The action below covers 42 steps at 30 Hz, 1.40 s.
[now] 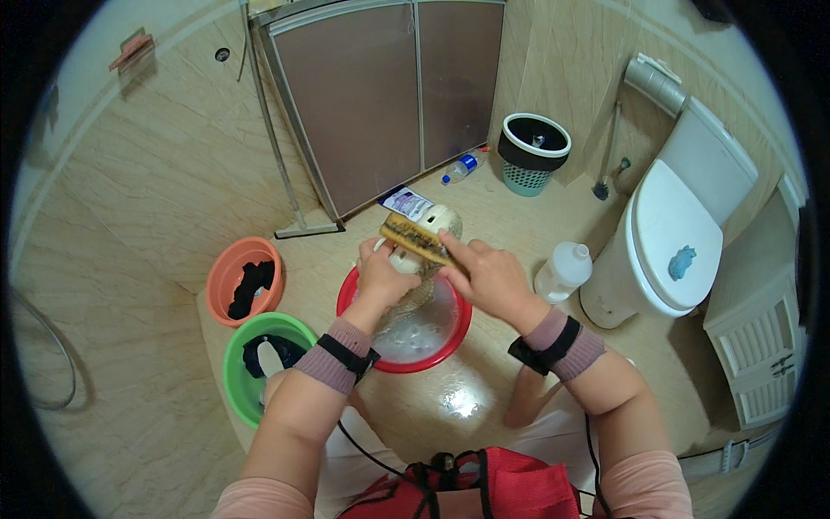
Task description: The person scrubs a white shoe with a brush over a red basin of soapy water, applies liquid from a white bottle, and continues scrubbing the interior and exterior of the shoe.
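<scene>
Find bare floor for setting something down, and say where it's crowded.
Bare floor lies between the white bottle and the waste bin, and on the near side of the red basin. Crowded: the basin's far side, with left hand, right hand and brush; also leftward, where orange tub and green tub sit close.

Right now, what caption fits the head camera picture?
Right hand holding a scrub brush, left hand a shoe, over a sudsy red basin.

We log a white toilet [624, 251], lid [667, 203] down, small blue object [682, 263] on top; lined wastebasket [526, 180] near the wall [562, 69]; squeegee [309, 231] beside brown-panelled doors [346, 104].
</scene>
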Motion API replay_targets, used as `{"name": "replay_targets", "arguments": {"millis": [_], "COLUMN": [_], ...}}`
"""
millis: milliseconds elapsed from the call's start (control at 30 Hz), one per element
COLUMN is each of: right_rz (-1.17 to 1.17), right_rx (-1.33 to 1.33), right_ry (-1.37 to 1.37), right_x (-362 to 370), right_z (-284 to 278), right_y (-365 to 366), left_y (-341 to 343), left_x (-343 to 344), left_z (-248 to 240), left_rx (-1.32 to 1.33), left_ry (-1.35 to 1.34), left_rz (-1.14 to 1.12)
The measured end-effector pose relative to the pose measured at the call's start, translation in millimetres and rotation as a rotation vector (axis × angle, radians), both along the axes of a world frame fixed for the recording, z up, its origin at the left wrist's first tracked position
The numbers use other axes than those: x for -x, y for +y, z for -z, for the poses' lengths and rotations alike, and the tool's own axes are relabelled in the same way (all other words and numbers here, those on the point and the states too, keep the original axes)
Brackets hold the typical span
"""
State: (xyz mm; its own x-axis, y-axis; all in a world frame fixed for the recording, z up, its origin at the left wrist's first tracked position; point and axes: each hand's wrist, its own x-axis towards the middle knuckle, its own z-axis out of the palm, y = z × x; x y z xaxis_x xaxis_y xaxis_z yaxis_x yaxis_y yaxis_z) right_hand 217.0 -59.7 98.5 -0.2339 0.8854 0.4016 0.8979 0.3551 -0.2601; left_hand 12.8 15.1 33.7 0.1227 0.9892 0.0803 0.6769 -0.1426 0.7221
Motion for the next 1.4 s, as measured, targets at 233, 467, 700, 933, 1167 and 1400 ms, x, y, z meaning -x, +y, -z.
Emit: {"name": "replay_targets", "arguments": {"millis": [233,467,700,933,1167,1400], "right_rz": [0.275,0.164,0.112,0.018,0.011,0.073], "right_rx": [0.711,0.810,0.550,0.013,-0.046,0.045], "right_ry": [1.087,1.384,1.032,0.179,0.203,0.293], "right_x": [-61.5,-48.1,-24.5,6.6,2.0,-13.8], "right_z": [10.9,5.2,4.4,-12.1,-0.6,2.5], "right_y": [42.0,33.4,25.2,-0.8,7.7,14.7], "left_y": [3.1,6.9,-5.9,-6.2,-2.3,-2.4], "left_x": [-0.7,-2.7,-17.3,-9.8,-9.9,-14.4], "left_z": [4.8,8.2,-10.8,-7.2,-0.1,-4.2], "left_rx": [-0.097,-0.257,-0.076,-0.208,-0.372,-0.272], "left_ry": [-0.183,-0.210,-0.599,-0.225,-0.129,-0.168], "left_rz": [0.161,0.222,0.280,0.094,0.134,0.146]}}
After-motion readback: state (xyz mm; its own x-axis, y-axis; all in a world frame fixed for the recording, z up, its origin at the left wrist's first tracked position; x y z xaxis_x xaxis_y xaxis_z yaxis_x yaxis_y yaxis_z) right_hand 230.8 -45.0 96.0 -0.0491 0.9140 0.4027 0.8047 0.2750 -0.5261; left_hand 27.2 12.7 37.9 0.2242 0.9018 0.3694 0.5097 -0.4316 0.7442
